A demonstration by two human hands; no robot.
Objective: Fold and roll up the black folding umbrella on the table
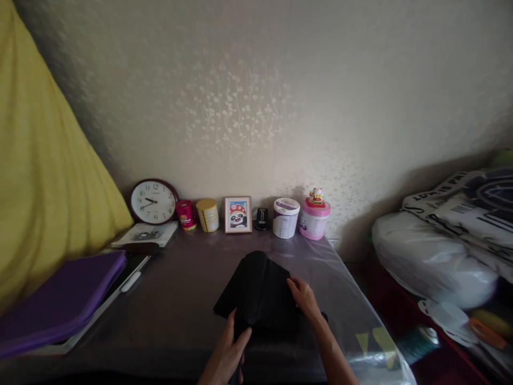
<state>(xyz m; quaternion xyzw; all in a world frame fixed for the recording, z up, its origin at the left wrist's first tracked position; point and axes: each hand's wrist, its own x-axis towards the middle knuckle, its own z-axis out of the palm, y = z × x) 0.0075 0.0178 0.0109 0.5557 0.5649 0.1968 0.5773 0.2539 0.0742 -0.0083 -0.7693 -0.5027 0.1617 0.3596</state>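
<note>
A black umbrella point(260, 289), its canopy loose and spread in broad folds, is over the near middle of the table. My left hand point(228, 347) is wrapped around its narrow near end, thumb on top, and a dark rod-like part shows below the fingers. On the right side, my right hand point(302, 295) pinches the edge of the black fabric between thumb and fingers. A small dark piece sticks out beyond my right wrist; what it belongs to is unclear.
Along the wall stand a clock point(154, 202), a pink tin point(186, 215), a yellow can point(208, 215), a panda picture frame point(238, 215), a black device point(262, 219) and two tubs point(285, 219). A purple folder point(68, 291) lies left. Wrapped bedding point(433, 256) is right.
</note>
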